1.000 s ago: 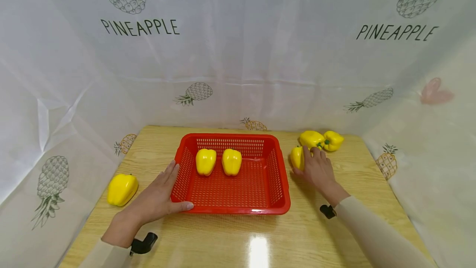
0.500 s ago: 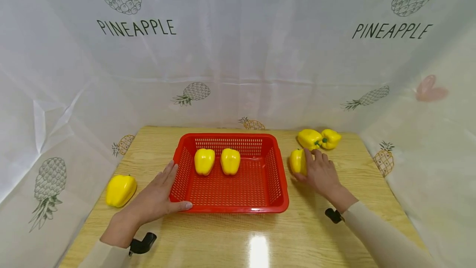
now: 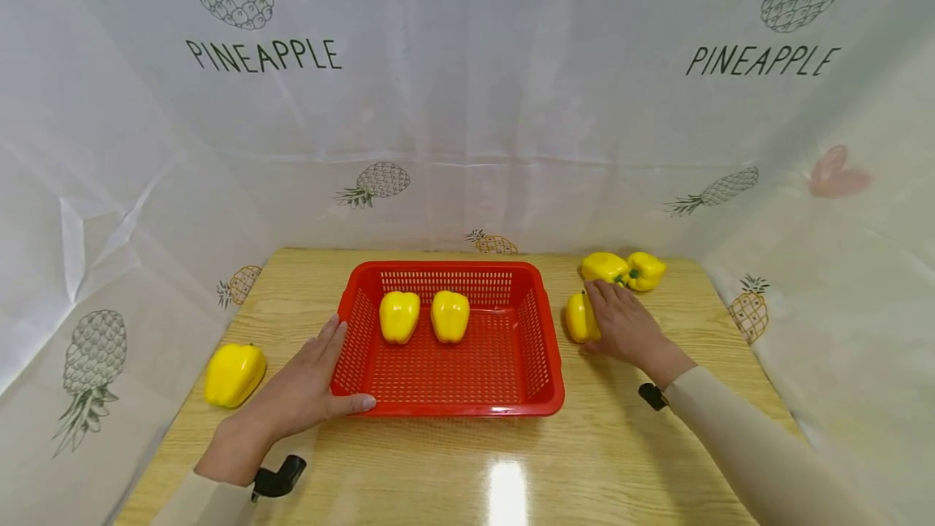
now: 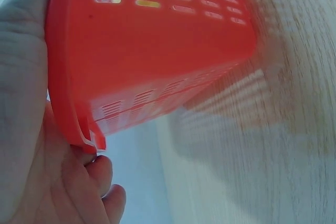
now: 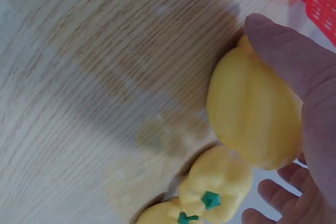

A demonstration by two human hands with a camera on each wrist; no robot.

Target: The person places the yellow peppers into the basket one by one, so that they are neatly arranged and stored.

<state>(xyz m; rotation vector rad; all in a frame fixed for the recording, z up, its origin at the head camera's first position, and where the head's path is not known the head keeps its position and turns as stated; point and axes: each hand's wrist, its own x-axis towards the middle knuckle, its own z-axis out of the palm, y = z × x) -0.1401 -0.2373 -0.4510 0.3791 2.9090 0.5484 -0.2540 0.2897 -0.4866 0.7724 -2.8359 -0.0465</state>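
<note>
My left hand holds the near left corner of a red plastic basket, thumb on the front rim and fingers along the left side. In the left wrist view its fingertips bend under the rim. My right hand lies against a yellow bell pepper standing just right of the basket. The right wrist view shows the thumb across this pepper, while several fingers hang loosely clear of it. Two yellow bell peppers stand side by side inside the basket.
Two more yellow bell peppers lie together behind my right hand, green stems showing. Another bell pepper lies at the left of the wooden table. White pineapple-print cloth hangs around the back and sides.
My right fingers, curled at the bell pepper half a second ago, have straightened and reach farther back past it. The left hand and basket hold their place; the view has shifted slightly.
</note>
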